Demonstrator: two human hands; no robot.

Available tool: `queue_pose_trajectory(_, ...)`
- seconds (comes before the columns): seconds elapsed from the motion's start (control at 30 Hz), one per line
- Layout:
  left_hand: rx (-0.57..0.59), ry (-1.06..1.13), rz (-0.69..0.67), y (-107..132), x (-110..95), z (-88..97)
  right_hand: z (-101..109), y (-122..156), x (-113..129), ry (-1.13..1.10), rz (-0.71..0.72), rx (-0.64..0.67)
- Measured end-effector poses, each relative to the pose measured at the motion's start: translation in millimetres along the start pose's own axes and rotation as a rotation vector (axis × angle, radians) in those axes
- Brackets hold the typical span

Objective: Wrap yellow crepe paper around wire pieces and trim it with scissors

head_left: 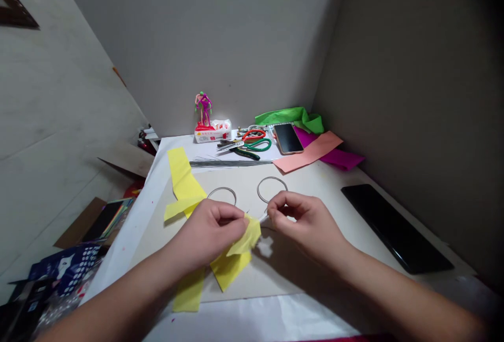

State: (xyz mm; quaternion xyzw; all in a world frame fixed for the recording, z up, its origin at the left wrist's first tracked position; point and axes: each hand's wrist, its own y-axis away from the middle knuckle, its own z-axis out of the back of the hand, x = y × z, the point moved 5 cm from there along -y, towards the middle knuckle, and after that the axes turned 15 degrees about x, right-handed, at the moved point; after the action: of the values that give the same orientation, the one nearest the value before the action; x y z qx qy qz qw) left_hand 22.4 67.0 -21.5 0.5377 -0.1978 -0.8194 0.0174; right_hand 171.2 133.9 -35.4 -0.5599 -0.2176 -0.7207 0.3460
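My left hand (212, 231) is closed on a piece of yellow crepe paper (236, 255) that hangs down over the table. My right hand (303, 221) pinches something thin and white beside that paper, at the fingertips; I cannot make out what it is. Two wire rings lie just beyond the hands: one (222, 193) behind my left hand, the other (271, 188) behind my right. A long yellow paper strip (181, 182) lies at the left on the beige board (275, 273).
At the back lie a bundle of thin wires (230, 162), scissors and pliers (250, 145), a phone (287, 138), green (291, 117), pink (309, 154) and magenta paper (340, 159), a small figurine (203, 108) on a box. A black flat slab (396, 226) lies right. Clutter sits on the floor left.
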Motion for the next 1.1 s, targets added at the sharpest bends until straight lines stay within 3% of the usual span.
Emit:
queue_pose_trajectory(0.37,-0.22,0.158,-0.055,6,7,17.1,24,-1,0,-0.023,0.005,-0.174)
queue_pose_trajectory(0.43,-0.248,0.161,-0.066,8,7,19.9,20,-4,-2,0.04,-0.031,-0.081)
queue_pose_trajectory(0.57,-0.25,0.086,-0.147,9,0,22.0,-3,-7,-5,0.116,-0.075,0.252)
queue_pose_trajectory(0.63,-0.252,0.031,-0.188,9,-4,21.5,-11,-6,-6,-0.033,-0.062,0.293)
queue_pose_trajectory(0.73,-0.248,-0.01,-0.204,8,-6,18.7,-25,-2,-8,-0.463,-0.09,0.348)
queue_pose_trajectory(0.87,-0.215,-0.063,-0.224,3,-6,12.9,-30,-1,-13,-0.744,-0.095,0.236)
queue_pose_trajectory(0.97,-0.225,-0.156,-0.254,-1,-4,11.5,-24,-3,-21,-0.755,-0.12,0.133)
queue_pose_trajectory(1.1,-0.295,-0.411,-0.284,-5,4,11.2,0,-9,-26,-0.714,-0.07,-0.018)
